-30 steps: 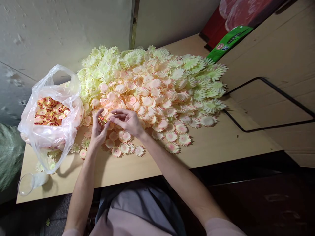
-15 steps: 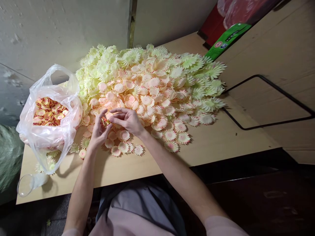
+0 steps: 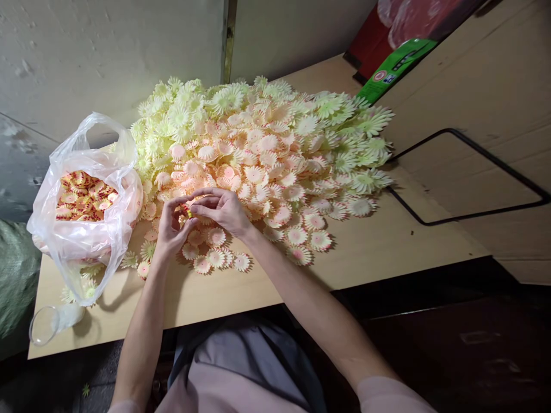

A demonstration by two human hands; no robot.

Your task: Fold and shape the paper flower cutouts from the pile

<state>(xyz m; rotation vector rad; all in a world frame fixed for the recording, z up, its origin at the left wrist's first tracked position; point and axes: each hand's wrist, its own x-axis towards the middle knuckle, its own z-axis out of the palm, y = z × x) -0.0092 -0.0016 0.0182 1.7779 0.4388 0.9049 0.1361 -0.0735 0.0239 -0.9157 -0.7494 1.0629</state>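
Observation:
My left hand (image 3: 173,228) is curled at the front edge of the pile, its thumb and fingers pinching a small yellow-and-red flower piece (image 3: 190,214). Against the same piece, from the right, presses my right hand (image 3: 224,213) with thumb and fingertips together. Most of the piece is hidden by the fingers. Under and behind both hands spreads a big heap of artificial flower petals (image 3: 258,146), peach-pink in the middle and pale green at the back and sides. Several loose pink-edged petal discs (image 3: 216,258) lie just below my hands.
A white plastic bag (image 3: 86,241) of red-and-yellow petal pieces (image 3: 84,195) stands open at the left. A clear cup (image 3: 55,322) lies on its side near the table's (image 3: 301,287) left corner. At right are a cardboard box (image 3: 482,115), a black metal frame (image 3: 495,154) and a green packet (image 3: 391,69).
The fingers of my left hand have closed further around the small piece, and its yellow part now shows between the fingertips. My right hand has barely moved.

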